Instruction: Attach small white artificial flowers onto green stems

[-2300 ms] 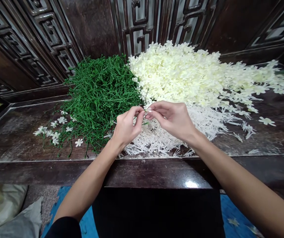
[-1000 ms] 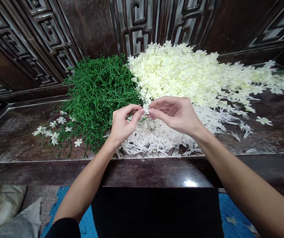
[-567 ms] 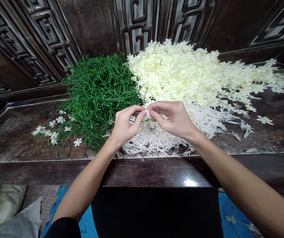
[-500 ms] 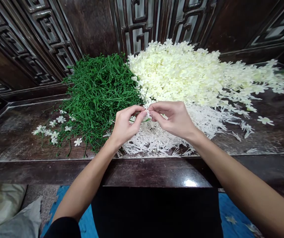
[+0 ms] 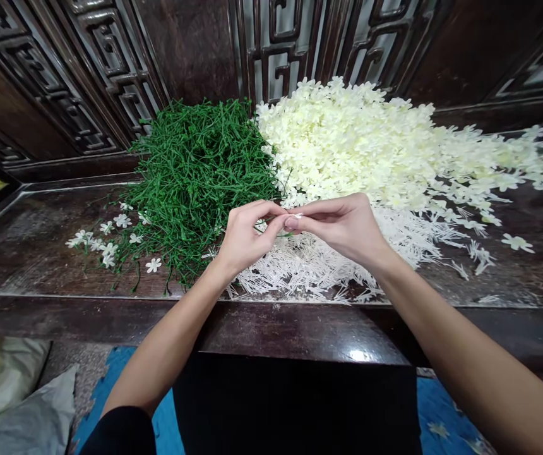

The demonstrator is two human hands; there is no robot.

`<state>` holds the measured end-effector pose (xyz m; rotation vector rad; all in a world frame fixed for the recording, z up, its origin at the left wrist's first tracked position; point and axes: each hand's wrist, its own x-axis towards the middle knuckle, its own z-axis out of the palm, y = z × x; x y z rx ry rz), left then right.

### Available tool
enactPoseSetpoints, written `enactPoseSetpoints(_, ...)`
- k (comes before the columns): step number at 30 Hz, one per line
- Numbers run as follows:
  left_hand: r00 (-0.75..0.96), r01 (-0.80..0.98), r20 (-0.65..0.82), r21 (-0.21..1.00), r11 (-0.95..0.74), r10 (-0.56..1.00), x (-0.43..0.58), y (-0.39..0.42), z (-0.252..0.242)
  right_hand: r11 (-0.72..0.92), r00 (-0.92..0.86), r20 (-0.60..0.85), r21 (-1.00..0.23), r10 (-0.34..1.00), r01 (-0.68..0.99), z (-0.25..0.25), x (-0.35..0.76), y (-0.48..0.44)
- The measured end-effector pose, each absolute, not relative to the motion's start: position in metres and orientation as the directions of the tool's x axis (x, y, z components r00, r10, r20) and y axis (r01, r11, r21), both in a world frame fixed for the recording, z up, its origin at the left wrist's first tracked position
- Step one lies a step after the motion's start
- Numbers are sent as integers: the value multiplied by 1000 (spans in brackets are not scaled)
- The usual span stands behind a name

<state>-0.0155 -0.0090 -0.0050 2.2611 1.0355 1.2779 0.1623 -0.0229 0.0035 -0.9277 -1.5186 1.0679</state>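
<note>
Fingertip to fingertip, my left hand (image 5: pixel 253 232) and my right hand (image 5: pixel 345 224) pinch a small white artificial flower (image 5: pixel 298 216), mostly hidden by the fingers. A bit of green stem shows just under the fingertips. Below and behind the hands spreads a heap of thin white plastic stamens (image 5: pixel 295 268). Left of them is a tangled pile of green plastic stems (image 5: pixel 205 170). Beyond my right hand rises a large mound of cream-white fabric blossoms (image 5: pixel 352 145).
Several white flowers on stems (image 5: pixel 108 246) lie left of the green pile on the dark wooden bench (image 5: pixel 29 253). A carved wooden back (image 5: pixel 186 50) stands behind. Single blossoms (image 5: pixel 516 242) are scattered at right. Pale sacks (image 5: pixel 29 404) and blue mats (image 5: pixel 165 417) are on the floor.
My fingertips have closed in tighter on the flower, the right fingers straightening over it and covering more of it. The whole view has shifted slightly.
</note>
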Motion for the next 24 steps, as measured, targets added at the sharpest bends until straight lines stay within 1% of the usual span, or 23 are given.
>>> enactPoseSetpoints(6,360,394,515,671,-628,777,-17,-7,-4,293,-170,284,-956,944,32,6,165,-21)
enactPoseSetpoints(11,375,337,463,739,-583,803,-20,-6,-2,327,-275,295,-942,915,75,10,170,-20)
enactPoseSetpoints(13,374,324,450,756,-569,811,-21,-6,0,351,-288,308,-930,907,110,12,173,-19)
enactPoseSetpoints(19,330,226,406,843,-489,852,-19,-9,4,436,-161,411,-882,897,181,14,176,-19)
enactPoseSetpoints(24,251,168,384,887,-430,889,-15,-9,0,478,-146,455,-840,878,257,11,168,-24)
